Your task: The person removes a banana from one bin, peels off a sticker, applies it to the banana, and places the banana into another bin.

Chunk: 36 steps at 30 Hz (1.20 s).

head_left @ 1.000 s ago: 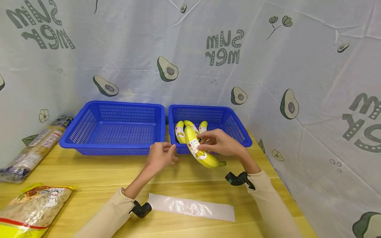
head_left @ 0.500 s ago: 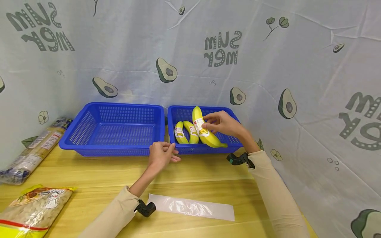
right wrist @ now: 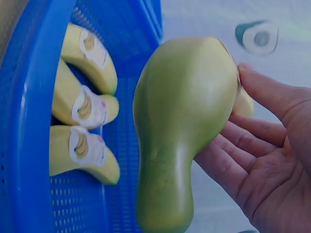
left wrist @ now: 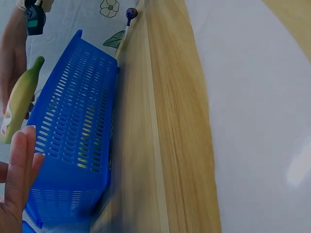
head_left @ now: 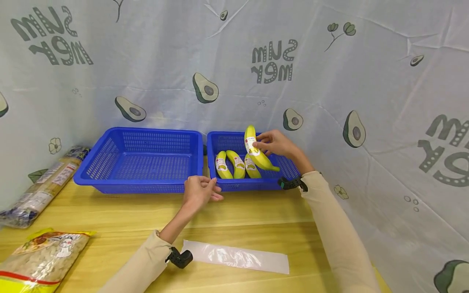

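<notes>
My right hand point(head_left: 278, 144) pinches a yellow banana point(head_left: 256, 154) with a white label between thumb and fingers. In the head view it is held tilted over the right part of the smaller blue basket point(head_left: 249, 187). The green stem end of this banana point(right wrist: 167, 184) points at the right wrist camera. Inside that basket three labelled bananas point(head_left: 237, 165) lie side by side toward the left. My left hand point(head_left: 198, 192) is at the basket's front left corner, its fingertips right at the rim. In the left wrist view its fingers point(left wrist: 19, 160) look nearly straight.
A larger blue basket point(head_left: 146, 188) stands on the left. Farther left lie a long wrapped package point(head_left: 47, 185) and a filled plastic bag point(head_left: 44, 256). A white plastic strip point(head_left: 238, 257) lies on the wooden table in front. A lollipop point(left wrist: 131, 14) shows beyond the basket.
My right hand has carried the banana from in front of the basket up and back over its right side, uncovering the third banana. The left hand has hardly moved.
</notes>
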Available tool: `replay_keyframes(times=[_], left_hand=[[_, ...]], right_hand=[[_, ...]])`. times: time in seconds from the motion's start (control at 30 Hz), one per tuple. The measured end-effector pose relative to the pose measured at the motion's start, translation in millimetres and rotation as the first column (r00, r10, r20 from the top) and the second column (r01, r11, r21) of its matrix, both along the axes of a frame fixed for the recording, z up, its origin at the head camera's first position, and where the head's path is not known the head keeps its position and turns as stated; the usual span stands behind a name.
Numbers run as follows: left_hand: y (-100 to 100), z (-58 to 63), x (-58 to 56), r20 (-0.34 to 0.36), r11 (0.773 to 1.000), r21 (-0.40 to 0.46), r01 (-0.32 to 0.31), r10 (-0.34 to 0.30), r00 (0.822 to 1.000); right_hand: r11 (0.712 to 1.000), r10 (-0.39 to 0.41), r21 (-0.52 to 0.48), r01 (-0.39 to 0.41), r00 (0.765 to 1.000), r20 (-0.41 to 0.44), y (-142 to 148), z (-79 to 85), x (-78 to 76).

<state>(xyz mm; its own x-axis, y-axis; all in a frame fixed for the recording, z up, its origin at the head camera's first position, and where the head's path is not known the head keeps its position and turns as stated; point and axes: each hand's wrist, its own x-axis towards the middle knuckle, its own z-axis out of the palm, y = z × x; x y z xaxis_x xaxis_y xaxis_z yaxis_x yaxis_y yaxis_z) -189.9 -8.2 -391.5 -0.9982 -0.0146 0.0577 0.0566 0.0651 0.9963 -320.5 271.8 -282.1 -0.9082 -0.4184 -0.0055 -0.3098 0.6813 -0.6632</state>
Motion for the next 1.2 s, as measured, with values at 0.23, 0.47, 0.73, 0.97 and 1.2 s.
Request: replay_keyframes(times=[0.23,0.47,0.73,0.97,1.2], left_hand=[[0.4,-1.6,0.8,-0.010,1.000,0.005,-0.003,0.003,1.000],[-1.0,-2.0,1.7,-0.023,1.000,-0.018,-0.012,0.011,1.000],[0.3,-2.6,0.7,-0.027,1.000,0.002,0.001,-0.001,1.000],[1.4,-3.0,1.4,-0.023,1.000,0.000,-0.001,0.001,1.000],[2.4,-4.1,0.9,-0.036,1.000,0.003,-0.016,0.016,0.999]], right_hand=[[0.997,-0.058,-0.037,0.060,0.996,0.071,13.2,-14.5,-22.8],[0.992,-0.081,-0.083,0.090,0.991,0.108,15.4,-23.8,-34.2],[0.985,-0.158,-0.055,0.166,0.978,0.135,22.2,-38.9,-47.0],[0.979,-0.193,-0.026,0.200,0.966,0.175,32.7,-49.8,-52.4],[0.984,-0.179,0.039,0.175,0.945,0.275,40.0,-54.0,-58.8]])
